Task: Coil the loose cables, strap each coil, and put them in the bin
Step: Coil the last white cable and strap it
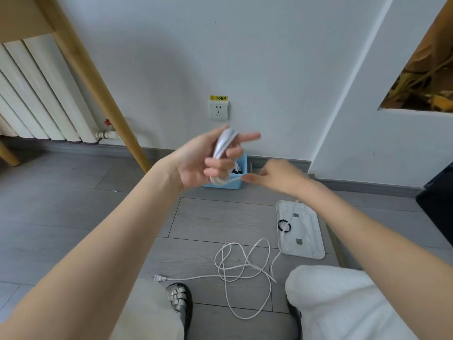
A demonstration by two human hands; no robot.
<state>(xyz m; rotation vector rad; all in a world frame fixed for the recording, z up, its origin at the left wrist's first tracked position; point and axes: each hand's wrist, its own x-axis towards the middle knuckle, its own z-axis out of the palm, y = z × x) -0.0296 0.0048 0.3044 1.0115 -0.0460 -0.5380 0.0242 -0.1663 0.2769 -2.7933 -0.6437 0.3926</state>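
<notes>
**A:** Start at the left. What is your left hand doing?

**B:** Your left hand (196, 163) is raised palm-up in the middle of the view, with the white cable coil (224, 146) wound around its fingers. The middle and lower fingers curl round the loops; the index finger sticks out toward 3 o'clock. The coil is blurred, so the number of turns can't be counted.

**A:** And the bin?

**B:** The blue bin (235, 184) sits on the floor against the wall, just behind and below that hand, at about 5 o'clock from the coil. Something dark and something white lie inside it, too hidden to name.

**A:** Where's your right hand?

**B:** Your right hand (277, 176) is at 3 o'clock from the left, near it but apart. Its fingertips pinch a strand of the white cable (234, 179) that runs across to the bottom of the coil. The hand is blurred.

**A:** And the rest of the cable?

**B:** The loose cable (242, 266) lies tangled on the floor at 6 o'clock from your hands, its plug (159, 278) at the 9 o'clock end. One strand climbs over the white tray (308, 241) at 4 o'clock, passing by a black band (284, 226) resting on the tray's left edge.
</notes>
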